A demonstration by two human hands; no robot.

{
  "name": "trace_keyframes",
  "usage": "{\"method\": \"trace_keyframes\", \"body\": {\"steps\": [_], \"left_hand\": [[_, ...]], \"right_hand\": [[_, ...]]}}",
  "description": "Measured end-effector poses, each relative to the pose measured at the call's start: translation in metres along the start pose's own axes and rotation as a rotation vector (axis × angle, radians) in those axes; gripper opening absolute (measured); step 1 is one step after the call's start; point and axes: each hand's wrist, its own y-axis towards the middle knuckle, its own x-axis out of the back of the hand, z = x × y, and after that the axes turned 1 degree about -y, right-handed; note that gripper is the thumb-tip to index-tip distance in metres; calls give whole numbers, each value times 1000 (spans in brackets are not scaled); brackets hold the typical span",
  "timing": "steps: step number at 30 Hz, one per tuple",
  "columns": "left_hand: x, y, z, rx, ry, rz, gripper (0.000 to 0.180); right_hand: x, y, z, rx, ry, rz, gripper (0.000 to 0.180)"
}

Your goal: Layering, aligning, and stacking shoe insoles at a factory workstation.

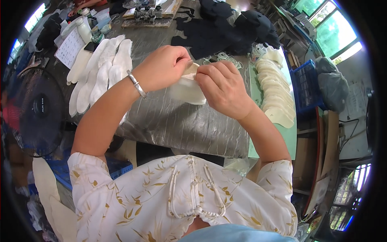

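White pieces (103,76): rows, left.
Left hand (167,66): fingertips pinched on cream piece (188,91).
Cream piece: between your 2 hands; probably light, soft; grip its edges.
Right hand (223,88): fingers curled closed on its right edge.

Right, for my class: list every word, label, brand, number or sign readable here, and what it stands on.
Fan hub: light lettering, not copied here.
White sheet: printed grid, too small to read.
Held cream piece: no text visible.
Elsewhere: nothing I can read clearly.
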Motion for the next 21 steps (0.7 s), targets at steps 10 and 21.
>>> {"method": "trace_keyframes", "body": {"steps": [10,21], "left_hand": [[-20,-9,37,221,-789,188,37],[-29,9,36,293,-649,55,32]], "right_hand": [[-15,-12,-3,-144,94,-74,24],[-6,-8,14,-137,159,-36,25]]}}
